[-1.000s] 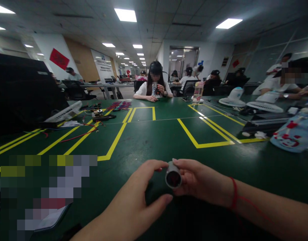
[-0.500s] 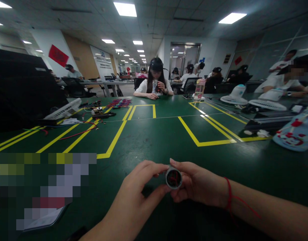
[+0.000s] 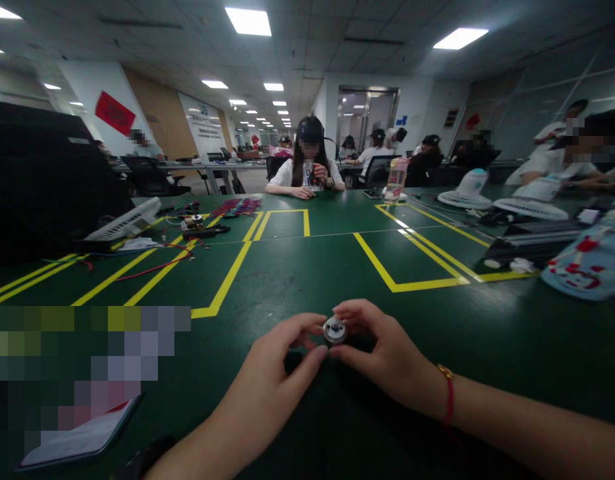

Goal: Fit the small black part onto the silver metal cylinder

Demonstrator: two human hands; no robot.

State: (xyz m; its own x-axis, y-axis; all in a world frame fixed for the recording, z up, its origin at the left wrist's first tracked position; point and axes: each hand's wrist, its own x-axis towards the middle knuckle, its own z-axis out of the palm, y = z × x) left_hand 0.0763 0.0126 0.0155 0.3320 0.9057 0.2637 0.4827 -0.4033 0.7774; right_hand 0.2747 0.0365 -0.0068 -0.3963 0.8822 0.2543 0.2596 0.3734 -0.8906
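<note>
A small round metal motor housing (image 3: 334, 331) is held between my two hands above the green tabletop. Its silvery end face points toward me, showing a dark centre and a few small holes. My left hand (image 3: 282, 363) is closed on its left side, with thumb below and fingers above. From the right, my right hand (image 3: 375, 337) grips it with thumb and fingertips, a red cord bracelet around the wrist. The inside and far end of the housing are out of sight.
Yellow tape (image 3: 215, 293) marks areas on the green table (image 3: 287, 273). At left lie a phone (image 3: 77, 433), partly blurred, a red wire (image 3: 155, 270) and small electronic parts (image 3: 195, 225). A blue patterned container (image 3: 587, 263) and white fans (image 3: 467, 190) stand right. A person (image 3: 307, 163) sits opposite.
The housing has been turned over: its open end with red wires inside faced me before, and its closed end does now. Both hands shifted slightly left and up, and my right hand changed its grip.
</note>
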